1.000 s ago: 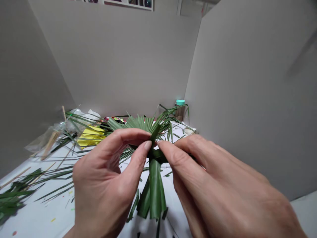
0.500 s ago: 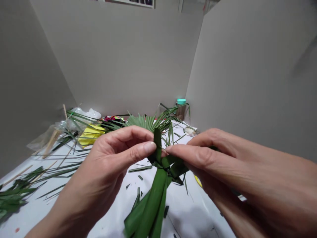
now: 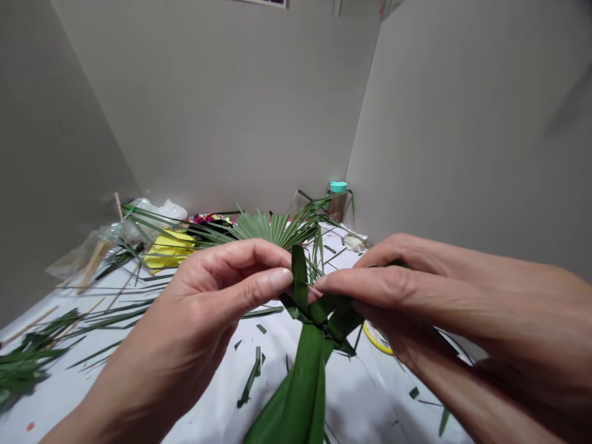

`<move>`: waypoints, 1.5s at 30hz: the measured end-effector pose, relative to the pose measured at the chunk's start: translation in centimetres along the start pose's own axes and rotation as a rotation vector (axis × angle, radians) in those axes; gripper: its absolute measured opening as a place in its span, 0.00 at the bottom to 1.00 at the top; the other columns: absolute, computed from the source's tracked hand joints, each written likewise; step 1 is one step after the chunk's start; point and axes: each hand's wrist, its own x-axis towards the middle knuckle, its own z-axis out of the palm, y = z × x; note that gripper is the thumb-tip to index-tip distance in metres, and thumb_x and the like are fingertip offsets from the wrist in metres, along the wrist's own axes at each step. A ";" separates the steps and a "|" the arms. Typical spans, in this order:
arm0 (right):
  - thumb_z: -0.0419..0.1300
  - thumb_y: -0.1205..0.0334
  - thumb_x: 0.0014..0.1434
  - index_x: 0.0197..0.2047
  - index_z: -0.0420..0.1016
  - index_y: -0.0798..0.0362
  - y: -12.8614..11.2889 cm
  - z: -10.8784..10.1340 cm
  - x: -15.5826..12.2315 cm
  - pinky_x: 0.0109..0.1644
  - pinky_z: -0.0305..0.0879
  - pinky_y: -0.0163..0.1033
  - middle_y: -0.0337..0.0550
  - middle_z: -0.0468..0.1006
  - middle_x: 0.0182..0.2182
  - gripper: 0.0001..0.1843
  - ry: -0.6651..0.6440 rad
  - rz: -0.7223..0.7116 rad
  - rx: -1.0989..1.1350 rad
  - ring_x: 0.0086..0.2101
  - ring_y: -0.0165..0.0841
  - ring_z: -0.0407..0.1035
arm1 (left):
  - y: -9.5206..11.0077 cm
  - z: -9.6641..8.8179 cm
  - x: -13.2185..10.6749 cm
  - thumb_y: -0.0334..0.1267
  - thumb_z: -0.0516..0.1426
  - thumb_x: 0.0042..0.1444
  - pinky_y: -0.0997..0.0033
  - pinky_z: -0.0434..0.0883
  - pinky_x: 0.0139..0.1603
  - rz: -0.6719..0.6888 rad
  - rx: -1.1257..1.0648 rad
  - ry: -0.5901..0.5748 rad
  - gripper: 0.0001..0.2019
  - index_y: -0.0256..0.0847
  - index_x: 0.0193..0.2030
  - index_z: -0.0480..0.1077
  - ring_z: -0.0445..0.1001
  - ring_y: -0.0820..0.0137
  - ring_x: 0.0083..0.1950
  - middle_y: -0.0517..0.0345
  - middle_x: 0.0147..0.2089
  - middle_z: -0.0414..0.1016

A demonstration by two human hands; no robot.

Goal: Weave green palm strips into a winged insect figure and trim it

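Observation:
Between my hands is a folded green palm leaf piece (image 3: 308,364), its strips crossing in a knot and its broad ends hanging toward me. My left hand (image 3: 217,308) pinches the short upright strip at the top between thumb and index finger. From the other side, my right hand (image 3: 416,296) grips the strips to the right of the knot. Its thumb and fingertips nearly meet the left fingertips. Some of the right fingers and the far side of the weave are hidden.
A fan-shaped palm leaf (image 3: 266,228) lies at the back. Left of it are a yellow packet (image 3: 170,250), clear plastic bags (image 3: 155,216) and cut strips (image 3: 28,364). A teal-lidded bottle (image 3: 337,200) stands by the right wall. A yellow ring (image 3: 377,342) and leaf scraps lie on the white table (image 3: 208,401).
Both hands and the leaf piece have shifted slightly right and a little lower in view. The hold of each hand stays the same. More of the yellow ring shows.

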 end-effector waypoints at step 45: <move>0.54 0.74 0.66 0.41 0.79 0.49 1.1 -0.2 0.7 0.27 0.60 0.23 0.32 0.71 0.30 0.14 -0.050 -0.209 -0.002 0.27 0.20 0.64 | -0.6 -0.3 -0.8 0.40 0.66 0.58 0.69 0.79 0.43 -0.007 -0.092 -0.081 0.06 0.45 0.33 0.87 0.81 0.63 0.39 0.57 0.35 0.86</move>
